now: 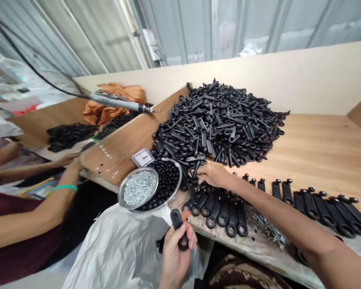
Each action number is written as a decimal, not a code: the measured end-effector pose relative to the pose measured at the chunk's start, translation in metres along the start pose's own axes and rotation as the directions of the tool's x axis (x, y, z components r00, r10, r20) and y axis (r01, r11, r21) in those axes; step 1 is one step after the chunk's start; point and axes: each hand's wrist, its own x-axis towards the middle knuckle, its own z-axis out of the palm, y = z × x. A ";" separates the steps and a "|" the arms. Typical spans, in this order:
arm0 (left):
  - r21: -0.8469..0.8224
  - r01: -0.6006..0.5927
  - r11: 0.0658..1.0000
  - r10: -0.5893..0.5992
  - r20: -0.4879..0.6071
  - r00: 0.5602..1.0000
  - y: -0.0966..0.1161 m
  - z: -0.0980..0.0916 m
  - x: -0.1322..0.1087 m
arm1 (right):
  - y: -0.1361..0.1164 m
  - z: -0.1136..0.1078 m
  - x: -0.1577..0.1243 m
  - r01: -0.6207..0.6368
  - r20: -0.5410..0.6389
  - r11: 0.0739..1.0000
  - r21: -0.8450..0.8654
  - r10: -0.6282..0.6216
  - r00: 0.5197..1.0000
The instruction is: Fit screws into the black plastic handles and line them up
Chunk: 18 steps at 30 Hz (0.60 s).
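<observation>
Low in the view, my left hand (178, 247) is closed around a black plastic crank handle (176, 219), its ringed end pointing down. An orange bit shows by the fingertips. Farther forward, my right hand (213, 174) pinches a black crank handle at the near edge of a big pile of crank handles (219, 120); its fingertips are partly hidden. Below my right forearm, a row of crank handles (215, 214) lies side by side along the bench edge, rings toward me. Left of my right hand, a metal bowl (180, 176) holds black ball knobs (167, 180).
A smaller bowl of silver screws (140, 186) rests on the knob bowl. A powered screwdriver (117, 102) hangs on a cable over the wooden divider (120, 148). More handles (321, 204) line the right side; loose screws (267, 226) lie nearby. A co-worker's arm (48, 200) is at left.
</observation>
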 end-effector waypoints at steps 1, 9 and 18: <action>-0.012 -0.010 1.000 0.010 -0.001 1.000 0.001 -0.004 0.001 | -0.006 0.005 0.007 0.026 0.021 1.000 -0.005 -0.026 0.999; -0.008 -0.057 0.998 0.056 -0.074 0.996 0.013 -0.028 0.005 | -0.042 0.024 0.023 0.157 0.034 0.987 0.025 -0.157 0.987; -0.020 -0.064 0.998 0.062 -0.115 0.991 0.014 -0.028 0.012 | -0.090 0.013 0.079 0.297 0.200 0.950 -0.102 -0.273 0.941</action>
